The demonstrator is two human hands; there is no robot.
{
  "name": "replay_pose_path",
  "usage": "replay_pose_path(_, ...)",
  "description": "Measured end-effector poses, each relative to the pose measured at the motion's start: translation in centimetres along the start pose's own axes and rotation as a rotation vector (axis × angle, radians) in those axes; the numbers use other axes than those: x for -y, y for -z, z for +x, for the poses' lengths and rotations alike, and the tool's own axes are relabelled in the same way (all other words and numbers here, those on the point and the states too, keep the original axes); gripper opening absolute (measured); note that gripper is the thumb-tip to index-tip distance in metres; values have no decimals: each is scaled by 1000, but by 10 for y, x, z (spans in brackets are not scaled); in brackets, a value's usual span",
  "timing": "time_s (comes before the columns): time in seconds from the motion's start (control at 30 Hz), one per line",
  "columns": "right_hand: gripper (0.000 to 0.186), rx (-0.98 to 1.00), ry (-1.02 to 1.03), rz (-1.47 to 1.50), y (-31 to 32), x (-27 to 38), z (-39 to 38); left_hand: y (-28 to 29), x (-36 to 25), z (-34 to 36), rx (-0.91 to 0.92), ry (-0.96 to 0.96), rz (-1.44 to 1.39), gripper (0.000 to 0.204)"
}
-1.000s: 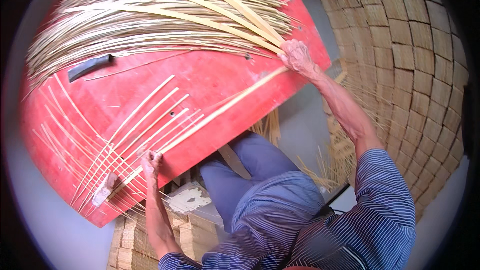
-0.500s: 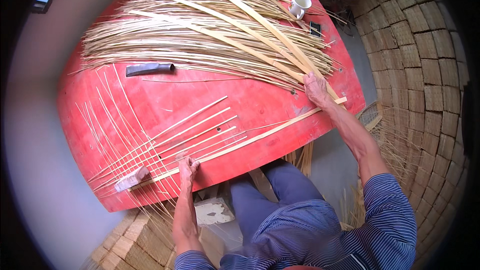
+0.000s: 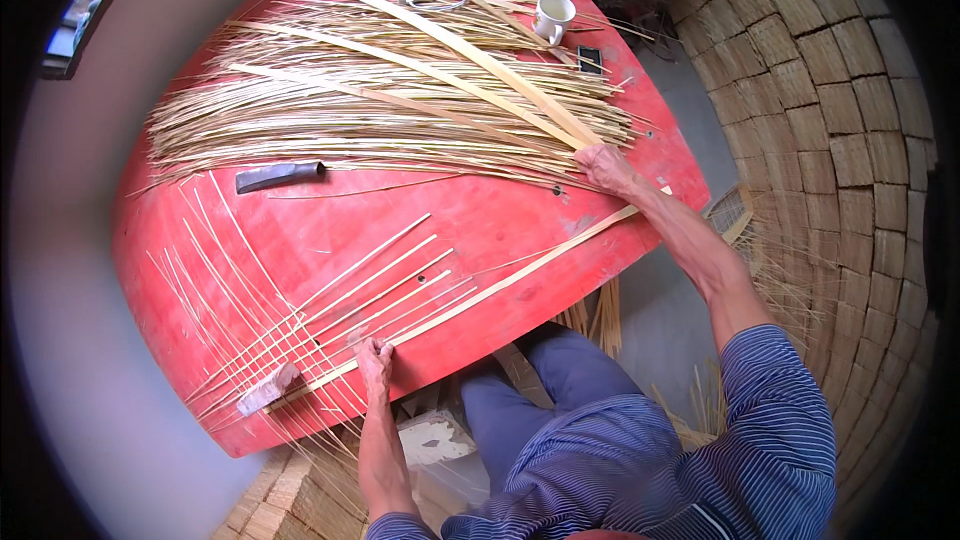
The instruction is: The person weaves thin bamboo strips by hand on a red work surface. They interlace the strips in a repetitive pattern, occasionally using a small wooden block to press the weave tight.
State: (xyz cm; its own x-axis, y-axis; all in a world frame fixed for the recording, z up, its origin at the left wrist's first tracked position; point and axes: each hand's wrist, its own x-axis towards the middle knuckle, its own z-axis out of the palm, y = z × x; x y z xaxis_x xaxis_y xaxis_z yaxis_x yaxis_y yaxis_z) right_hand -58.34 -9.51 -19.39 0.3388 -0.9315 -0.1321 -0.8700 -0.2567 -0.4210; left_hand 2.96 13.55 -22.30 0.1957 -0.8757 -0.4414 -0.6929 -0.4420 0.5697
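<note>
Your red table carries the big heap of bamboo strips at its far side, within reach of your right hand, which rests at the heap's near edge; whether it pinches a strip you cannot tell. Your left hand presses down on the long flat strip, pinning it across the started lattice so it stays flat. Since the earlier frames both hands keep their places; a white mug has come into view.
</note>
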Motion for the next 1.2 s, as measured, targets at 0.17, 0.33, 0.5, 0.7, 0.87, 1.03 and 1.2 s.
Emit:
replay_pose_path(0.17,15,42,-31,17,0,1,2,0,9,2,10,63,-6,22)
replay_pose_path(0.33,20,-228,-277,-10,13,7,7,-3,5,-2,21,66,-23,19)
replay_pose_path(0.5,16,-216,-352,-235,0,-6,29,-8,4,3,13,54,39,18)
replay_pose_path(0.7,13,-191,-386,-255,-12,11,51,5,-6,-3,-57,52,93,19)
replay_pose_path(0.87,17,-221,-330,-220,-14,-8,40,-3,-22,-8,-51,69,94,19)
replay_pose_path(1.03,18,-45,-367,-94,8,5,54,2,-1,-9,-104,47,85,19)
replay_pose_path(1.2,7,-399,-145,65,56,14,50,1,-10,-18,-195,67,41,14)
